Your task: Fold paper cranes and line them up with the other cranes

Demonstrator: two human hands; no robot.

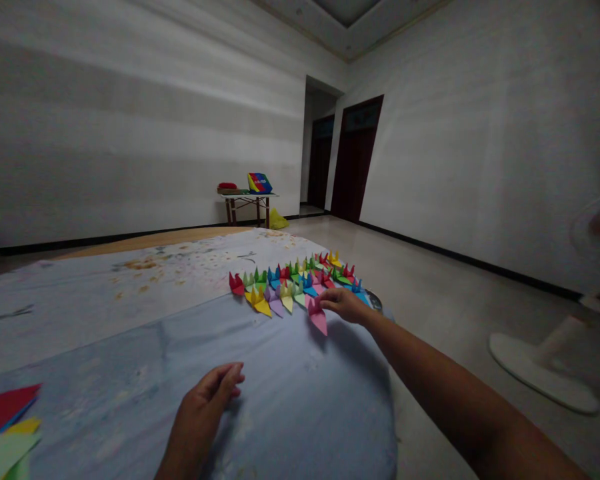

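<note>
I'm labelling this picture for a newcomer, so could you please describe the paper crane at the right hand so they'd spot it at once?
On the cloth-covered table, find the colourful paper cranes near its right edge. At their near side is a pink crane. Unlike its neighbours, it is pinched by the right hand, and its tip reaches nearest the camera.

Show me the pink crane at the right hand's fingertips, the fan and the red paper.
Pink crane (pixel 318 319): head view, on its near wing.
Fan (pixel 561 343): head view, on its pole.
Red paper (pixel 6 408): head view, on its upper face.
</note>
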